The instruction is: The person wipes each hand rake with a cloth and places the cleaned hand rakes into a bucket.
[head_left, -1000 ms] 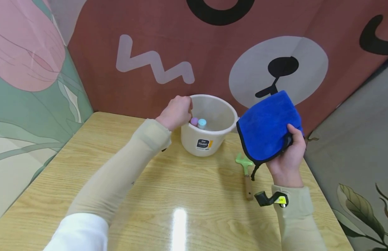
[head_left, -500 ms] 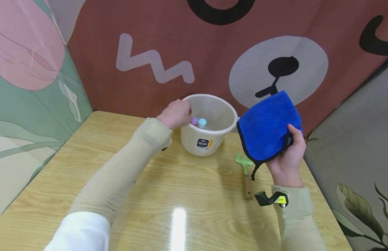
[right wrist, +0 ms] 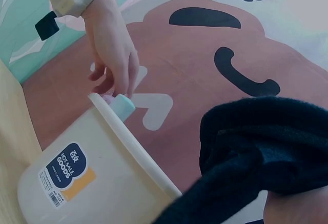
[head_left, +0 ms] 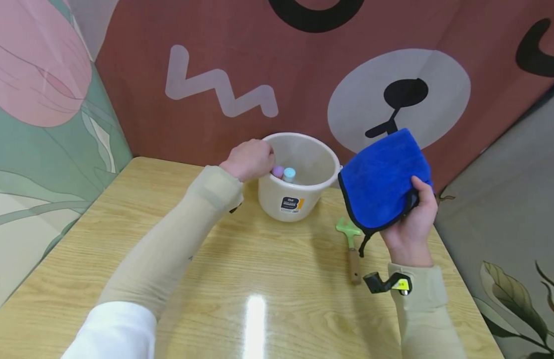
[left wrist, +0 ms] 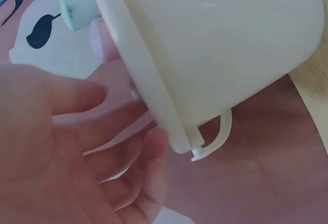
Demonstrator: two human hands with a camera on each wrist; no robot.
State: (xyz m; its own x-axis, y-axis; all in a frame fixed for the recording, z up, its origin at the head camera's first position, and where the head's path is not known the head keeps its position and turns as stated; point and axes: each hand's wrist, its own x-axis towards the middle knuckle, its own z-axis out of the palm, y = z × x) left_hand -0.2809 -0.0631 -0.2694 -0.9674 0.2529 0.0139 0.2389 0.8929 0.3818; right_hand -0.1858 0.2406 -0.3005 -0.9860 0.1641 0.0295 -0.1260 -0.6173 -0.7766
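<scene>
One left hand (head_left: 249, 159) slightly lower, at bucket (head_left: 270, 200); right hand (head_left: 413, 228) gripping fabric (head_left: 384, 179)

Pale wooden table (head_left: 295, 274), bright reflection (head_left: 255, 324), maroon cartoon backdrop (head_left: 299, 67), green floral wall (head_left: 39, 149), grey leafy wall (head_left: 505, 194)

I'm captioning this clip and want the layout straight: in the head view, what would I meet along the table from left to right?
Left hand → bucket, with the purple item then the blue item in it → tool → right hand, holding the cloth.
</scene>
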